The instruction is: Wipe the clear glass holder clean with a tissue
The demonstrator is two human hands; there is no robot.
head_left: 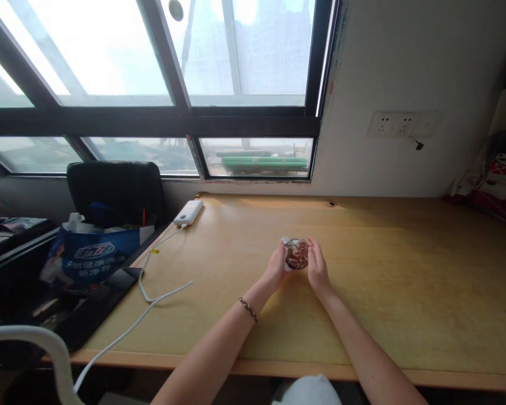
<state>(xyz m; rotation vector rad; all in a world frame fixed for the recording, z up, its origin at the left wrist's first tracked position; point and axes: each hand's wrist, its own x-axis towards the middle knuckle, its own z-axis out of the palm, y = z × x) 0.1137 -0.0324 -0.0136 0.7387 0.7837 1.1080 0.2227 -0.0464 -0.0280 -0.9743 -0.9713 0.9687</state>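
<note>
Between my two hands, over the middle of the wooden desk [379, 292], is a small round glossy object [297, 254], glass-like with reddish-brown patches. Its exact kind is unclear at this size. My left hand [277, 267] is closed against its left side, and something white and crumpled, like tissue or wrapping, shows between palm and object. From the right, my right hand [318, 270] holds it with fingers together along its edge. The thumbs are mostly hidden. A braided bracelet [248, 309] circles my left wrist.
A white power bank [188, 212] lies at the desk's left edge, its white cable [152, 304] running down over the front. Further left are a blue bag [95, 253] and a black chair [116, 183]. A wall socket [391, 124] is at the back right, with windows behind.
</note>
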